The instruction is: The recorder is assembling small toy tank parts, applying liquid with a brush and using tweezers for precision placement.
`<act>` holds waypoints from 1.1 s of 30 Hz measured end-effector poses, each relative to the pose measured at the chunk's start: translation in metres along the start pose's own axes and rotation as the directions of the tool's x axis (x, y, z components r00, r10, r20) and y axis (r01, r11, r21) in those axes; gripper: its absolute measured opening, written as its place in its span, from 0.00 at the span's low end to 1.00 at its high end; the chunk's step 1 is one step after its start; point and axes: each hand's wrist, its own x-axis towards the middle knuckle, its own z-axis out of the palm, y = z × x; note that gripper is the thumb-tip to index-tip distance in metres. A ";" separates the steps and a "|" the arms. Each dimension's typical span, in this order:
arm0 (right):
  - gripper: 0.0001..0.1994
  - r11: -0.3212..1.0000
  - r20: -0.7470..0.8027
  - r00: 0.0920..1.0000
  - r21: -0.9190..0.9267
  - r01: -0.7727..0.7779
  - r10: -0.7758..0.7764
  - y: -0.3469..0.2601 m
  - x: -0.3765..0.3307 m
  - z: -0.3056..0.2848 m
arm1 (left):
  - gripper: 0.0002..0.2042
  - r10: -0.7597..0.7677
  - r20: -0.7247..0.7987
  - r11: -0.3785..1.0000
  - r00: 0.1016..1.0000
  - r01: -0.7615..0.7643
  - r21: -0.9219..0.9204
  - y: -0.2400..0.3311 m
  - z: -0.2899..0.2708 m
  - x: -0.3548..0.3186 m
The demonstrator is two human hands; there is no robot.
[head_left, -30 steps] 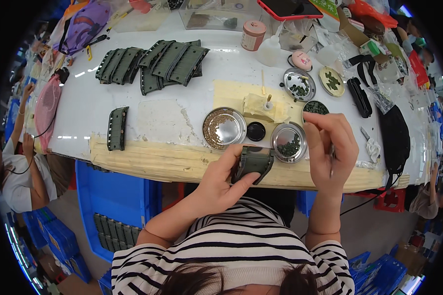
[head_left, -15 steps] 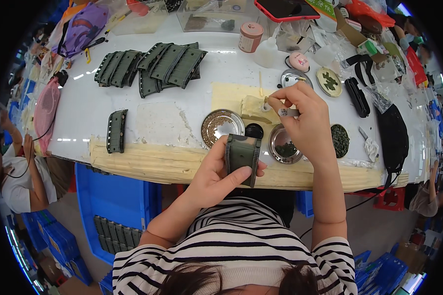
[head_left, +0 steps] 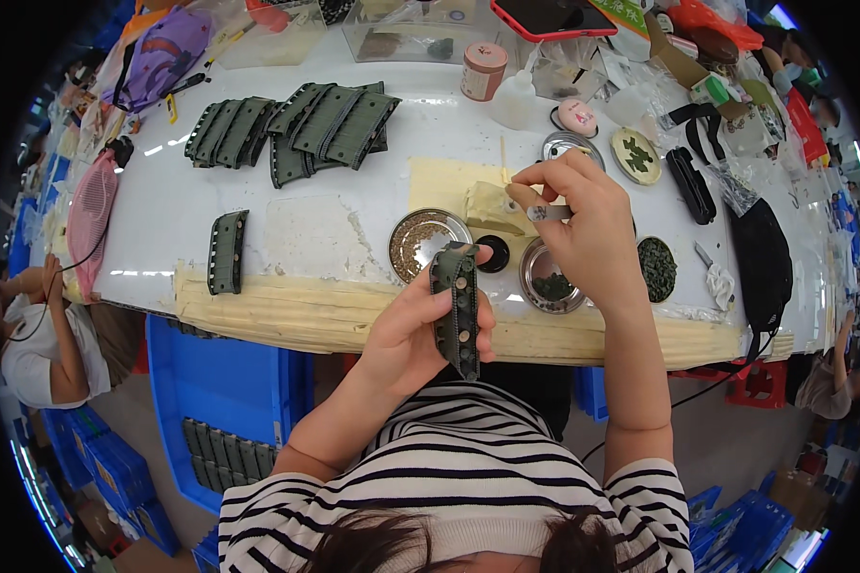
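In my left hand (head_left: 406, 329) is a dark green curved segment (head_left: 462, 315), its edge with a row of round holes or studs turned upward. My fingers close round both sides of it. My right hand (head_left: 583, 229) is closed with a short grey metallic tool (head_left: 548, 213) across the fingers; its kind is unclear. The right fingertips are beside a block wrapped in pale yellow tape (head_left: 495, 208). Below them stand a round tin of brown grains (head_left: 426, 241), a small black cap (head_left: 492, 254) and a metal dish with dark green bits (head_left: 550, 286).
Green segments (head_left: 330, 124) lie stacked at the far left, and a single one (head_left: 226, 253) lies nearer. A tin of green pieces (head_left: 656, 269) and a black case (head_left: 693, 186) sit at right. Below the table edge is a blue bin (head_left: 220, 401) holding more segments.
My left hand has turned the green segment from its broad face to its studded edge. My right hand has shifted slightly up and left.
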 end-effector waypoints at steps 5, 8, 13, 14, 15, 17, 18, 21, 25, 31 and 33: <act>0.04 0.993 -0.061 0.998 0.115 0.017 -0.010 -0.002 0.000 -0.001 | 0.27 -0.019 0.025 0.995 1.000 0.021 -0.099 -0.001 0.002 0.004; 0.04 0.982 -0.213 0.976 0.191 0.005 0.037 -0.011 -0.008 -0.015 | 0.27 -0.042 0.019 0.993 0.999 0.044 -0.112 0.000 0.001 0.005; 0.05 0.762 -0.210 0.959 0.647 -0.011 0.192 -0.027 -0.027 -0.012 | 0.28 -0.072 0.001 0.992 0.997 0.072 -0.108 -0.001 0.005 0.008; 0.07 0.717 -0.166 0.968 0.697 -0.022 0.190 -0.028 -0.028 -0.008 | 0.27 -0.071 0.019 0.989 0.997 0.073 -0.125 -0.002 0.004 0.008; 0.07 0.700 -0.125 0.970 0.712 -0.059 0.209 -0.030 -0.029 -0.007 | 0.27 -0.070 0.037 0.987 0.997 0.074 -0.142 -0.003 0.003 0.008; 0.08 0.663 -0.042 0.969 0.737 -0.134 0.242 -0.034 -0.032 -0.006 | 0.27 -0.071 0.055 0.985 0.996 0.079 -0.151 -0.004 0.002 0.009; 0.07 0.612 -0.035 0.967 0.780 -0.131 0.251 -0.031 -0.034 -0.002 | 0.27 -0.075 0.056 0.986 0.996 0.082 -0.143 -0.005 0.001 0.009; 0.07 0.544 -0.028 0.966 0.831 -0.121 0.257 -0.033 -0.034 0.002 | 0.27 -0.071 0.050 0.988 0.996 0.077 -0.132 -0.006 0.003 0.010; 0.06 0.546 -0.024 0.967 0.829 -0.123 0.254 -0.032 -0.034 0.002 | 0.28 -0.067 0.049 0.990 0.997 0.072 -0.118 -0.006 0.003 0.010; 0.06 0.545 -0.016 0.965 0.828 -0.133 0.260 -0.032 -0.034 0.002 | 0.28 -0.079 0.043 0.990 0.996 0.083 -0.116 -0.007 0.003 0.009; 0.06 0.561 -0.013 0.965 0.816 -0.140 0.261 -0.032 -0.034 0.002 | 0.27 -0.078 0.047 0.990 0.996 0.083 -0.110 -0.007 0.002 0.009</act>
